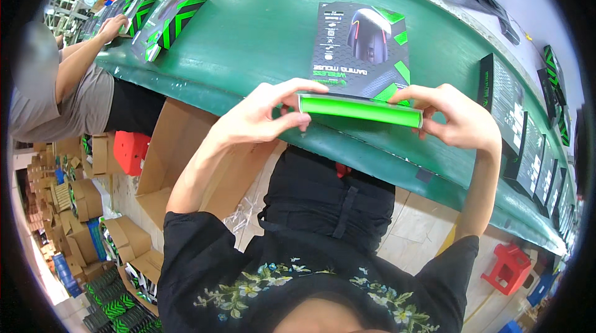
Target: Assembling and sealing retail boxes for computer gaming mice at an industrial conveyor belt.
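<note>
At the near edge of the surface [261,41], a box [362,63] is gripped at its green end by left hand [257,114] and right hand [460,118]; its contents are hidden.

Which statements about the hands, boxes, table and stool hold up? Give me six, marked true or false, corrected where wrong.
1. The left hand and right hand both hold the mouse box at its near end. True.
2. That near end is red. False: it is bright green.
3. Black boxes line the right side of the green table. True.
4. A co-worker's hand is at far right. False: the co-worker's hand is at upper left.
5. A red stool is on the floor at lower right. True.
6. The mouse picture faces down. False: the mouse picture faces up.
</note>
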Action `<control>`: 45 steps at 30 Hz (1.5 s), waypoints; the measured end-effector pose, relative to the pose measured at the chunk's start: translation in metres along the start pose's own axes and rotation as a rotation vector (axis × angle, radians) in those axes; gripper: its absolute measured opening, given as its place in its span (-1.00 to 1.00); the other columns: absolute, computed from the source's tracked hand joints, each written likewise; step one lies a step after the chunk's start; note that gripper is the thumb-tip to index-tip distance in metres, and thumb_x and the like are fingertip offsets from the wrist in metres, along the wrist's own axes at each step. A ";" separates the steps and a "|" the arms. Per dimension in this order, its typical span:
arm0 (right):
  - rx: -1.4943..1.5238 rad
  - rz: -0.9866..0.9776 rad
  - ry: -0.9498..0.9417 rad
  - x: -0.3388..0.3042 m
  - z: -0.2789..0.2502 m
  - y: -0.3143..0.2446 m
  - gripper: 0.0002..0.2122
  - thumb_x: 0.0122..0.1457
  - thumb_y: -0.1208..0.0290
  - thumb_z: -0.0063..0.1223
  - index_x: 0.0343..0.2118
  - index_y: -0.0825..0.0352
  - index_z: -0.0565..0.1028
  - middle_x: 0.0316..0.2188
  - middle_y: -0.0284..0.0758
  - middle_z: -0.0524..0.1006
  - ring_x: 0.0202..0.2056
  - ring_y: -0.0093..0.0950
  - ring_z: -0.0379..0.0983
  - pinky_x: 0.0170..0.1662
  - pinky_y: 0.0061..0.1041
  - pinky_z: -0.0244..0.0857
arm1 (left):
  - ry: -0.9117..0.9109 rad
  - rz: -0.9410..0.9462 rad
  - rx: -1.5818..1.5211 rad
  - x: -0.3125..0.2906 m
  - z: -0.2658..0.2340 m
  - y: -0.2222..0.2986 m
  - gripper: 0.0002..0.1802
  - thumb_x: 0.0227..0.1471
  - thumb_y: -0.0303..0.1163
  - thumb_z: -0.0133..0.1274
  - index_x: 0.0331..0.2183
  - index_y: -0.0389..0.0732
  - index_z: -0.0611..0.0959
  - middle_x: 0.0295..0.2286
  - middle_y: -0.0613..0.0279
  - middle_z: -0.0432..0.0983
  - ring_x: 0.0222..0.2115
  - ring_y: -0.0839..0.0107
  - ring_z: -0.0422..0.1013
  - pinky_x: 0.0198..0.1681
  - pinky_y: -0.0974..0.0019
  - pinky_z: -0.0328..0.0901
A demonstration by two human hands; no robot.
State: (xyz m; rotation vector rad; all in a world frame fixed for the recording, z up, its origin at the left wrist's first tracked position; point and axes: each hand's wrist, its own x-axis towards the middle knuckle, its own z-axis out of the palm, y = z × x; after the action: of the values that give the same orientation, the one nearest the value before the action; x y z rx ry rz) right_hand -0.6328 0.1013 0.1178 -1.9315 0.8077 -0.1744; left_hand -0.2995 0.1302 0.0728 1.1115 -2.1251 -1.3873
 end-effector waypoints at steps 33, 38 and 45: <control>0.500 -0.331 0.783 0.064 -0.002 -0.003 -0.64 0.25 0.30 0.07 0.07 0.33 0.48 -0.49 -0.54 0.46 -0.53 -0.76 0.13 -0.47 -0.72 0.02 | 0.544 0.596 -0.791 0.047 -0.067 0.002 -0.43 0.21 -0.22 0.01 0.17 -0.19 0.27 0.06 0.17 0.33 0.08 0.29 0.28 0.17 0.12 0.18; 0.526 -0.344 0.757 0.066 -0.006 0.001 -0.65 0.25 0.28 0.08 0.05 0.31 0.50 -0.45 -0.54 0.47 -0.46 -0.75 0.17 -0.38 -0.71 0.10 | 0.507 0.593 -0.714 0.060 -0.063 -0.004 -0.41 0.18 -0.20 0.04 0.17 -0.19 0.29 0.08 0.04 0.32 0.11 0.16 0.26 0.20 0.03 0.15; 0.502 -0.304 0.699 0.060 -0.019 0.005 -0.63 0.22 0.28 0.07 0.04 0.33 0.50 -0.50 -0.52 0.41 -0.44 -0.69 0.24 -0.30 -0.68 0.21 | 0.340 0.723 -0.742 0.066 -0.066 -0.009 -0.71 0.18 -0.34 -0.08 -0.06 -0.16 0.50 0.14 -0.15 0.19 0.20 -0.04 0.11 0.24 -0.08 0.05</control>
State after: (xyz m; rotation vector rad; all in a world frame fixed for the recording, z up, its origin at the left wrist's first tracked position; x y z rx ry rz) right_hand -0.5975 0.0497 0.1104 -1.4890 0.7989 -1.1707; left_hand -0.2934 0.0380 0.0874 0.2152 -1.3439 -1.3040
